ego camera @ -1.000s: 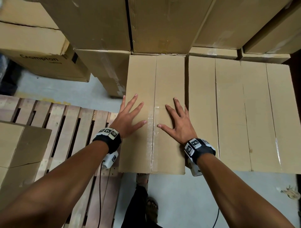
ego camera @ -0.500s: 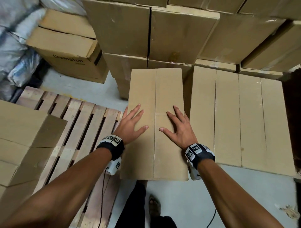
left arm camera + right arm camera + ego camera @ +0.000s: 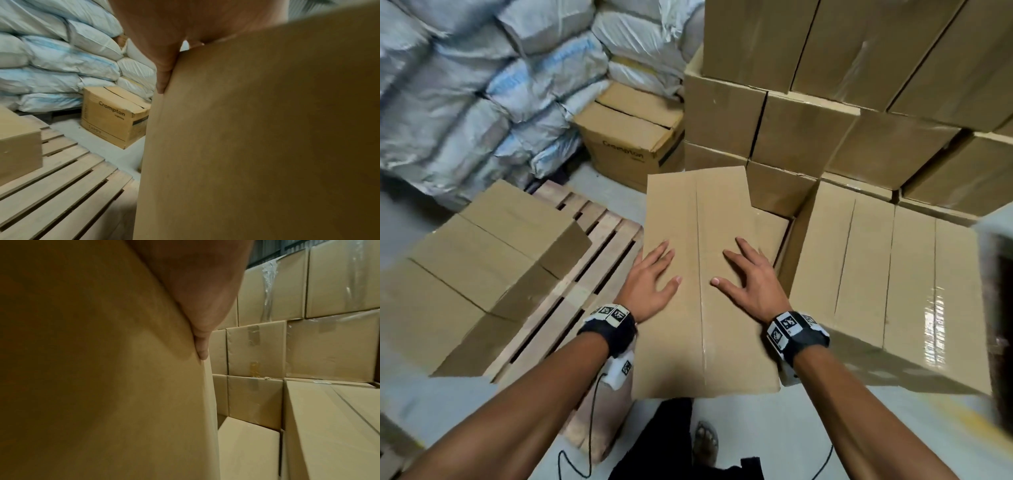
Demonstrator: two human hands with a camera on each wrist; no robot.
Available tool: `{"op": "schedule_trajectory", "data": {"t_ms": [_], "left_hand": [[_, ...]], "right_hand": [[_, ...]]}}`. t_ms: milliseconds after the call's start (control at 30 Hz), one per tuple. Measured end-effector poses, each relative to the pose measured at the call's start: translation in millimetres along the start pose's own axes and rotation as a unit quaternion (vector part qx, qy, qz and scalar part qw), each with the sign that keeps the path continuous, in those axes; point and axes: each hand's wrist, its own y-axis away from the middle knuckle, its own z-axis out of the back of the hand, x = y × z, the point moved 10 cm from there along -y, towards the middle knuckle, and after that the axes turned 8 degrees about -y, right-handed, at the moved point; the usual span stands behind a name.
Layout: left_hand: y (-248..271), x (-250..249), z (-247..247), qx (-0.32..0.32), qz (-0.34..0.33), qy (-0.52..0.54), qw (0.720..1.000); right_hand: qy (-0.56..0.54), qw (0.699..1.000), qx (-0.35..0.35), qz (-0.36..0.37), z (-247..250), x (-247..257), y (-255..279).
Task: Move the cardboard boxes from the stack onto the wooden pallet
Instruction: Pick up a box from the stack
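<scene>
A long plain cardboard box (image 3: 705,308) lies lengthwise in front of me, its far end overlapping a lower box (image 3: 767,233). My left hand (image 3: 654,277) lies flat on its top near the left edge, fingers straight. My right hand (image 3: 748,277) lies flat near the right edge. In the left wrist view a finger (image 3: 164,73) runs along the edge of the box (image 3: 267,146). The right wrist view shows a fingertip (image 3: 202,344) at the edge of the box (image 3: 102,369). The wooden pallet (image 3: 585,274) lies to the left, carrying cardboard boxes (image 3: 482,267). The stack (image 3: 808,102) rises behind.
A low row of taped boxes (image 3: 893,274) sits right of the held box. A printed Crompton box (image 3: 630,137) stands on the floor behind the pallet. White sacks (image 3: 465,85) are piled at the far left. My sandalled foot (image 3: 705,442) is below the box's near end.
The box has come toward me and away from the stack, uncovering a lower box under its far right corner. Both hands stay flat on its top.
</scene>
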Motion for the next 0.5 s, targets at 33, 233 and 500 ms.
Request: {"op": "schedule_trajectory", "data": {"t_ms": [33, 233, 500], "left_hand": [[11, 6, 12, -0.005, 0.014, 0.001, 1.0], [45, 44, 77, -0.045, 0.059, -0.018, 0.997], [33, 131, 135, -0.084, 0.102, -0.027, 0.991]], "right_hand": [[-0.002, 1.0, 0.005, 0.013, -2, 17, 0], [-0.001, 0.998, 0.025, 0.06, -22, 92, -26], [-0.003, 0.993, 0.066, 0.097, -78, 155, -108]]}}
